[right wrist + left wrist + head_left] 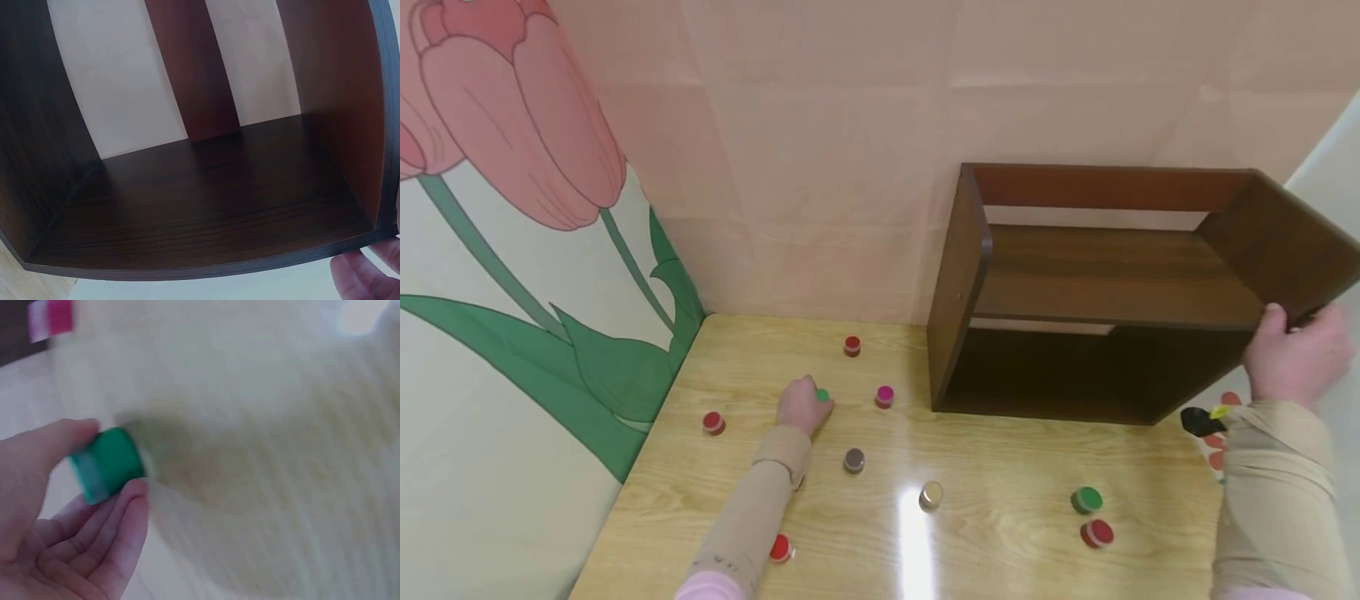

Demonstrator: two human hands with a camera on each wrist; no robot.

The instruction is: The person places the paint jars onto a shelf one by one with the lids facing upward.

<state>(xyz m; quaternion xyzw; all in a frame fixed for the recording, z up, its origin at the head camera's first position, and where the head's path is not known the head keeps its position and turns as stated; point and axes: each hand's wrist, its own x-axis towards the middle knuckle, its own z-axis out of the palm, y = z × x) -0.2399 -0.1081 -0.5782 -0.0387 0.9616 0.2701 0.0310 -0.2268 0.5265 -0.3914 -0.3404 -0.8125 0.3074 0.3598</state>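
In the head view, my left hand [802,406] is low over the table, with a small green-lidded jar [822,395] at its fingertips. The left wrist view has that jar [111,464] pinched between thumb and fingers. A pink-lidded jar [885,397] stands just to its right, and a grey-lidded one [853,460] nearer me. Over at the right, my right hand [1297,354] grips the front edge of the side panel of a dark brown wooden shelf unit [1120,275]. In the right wrist view, its fingers [359,275] touch the panel's outer edge.
More small jars stand about: red-lidded [852,346] at the back, red-lidded [713,423] at left, bright red [781,548] beside my left sleeve, gold [931,496] in the middle, green [1087,500] and dark red [1097,533] at right. Cloth [820,167] hangs behind the table.
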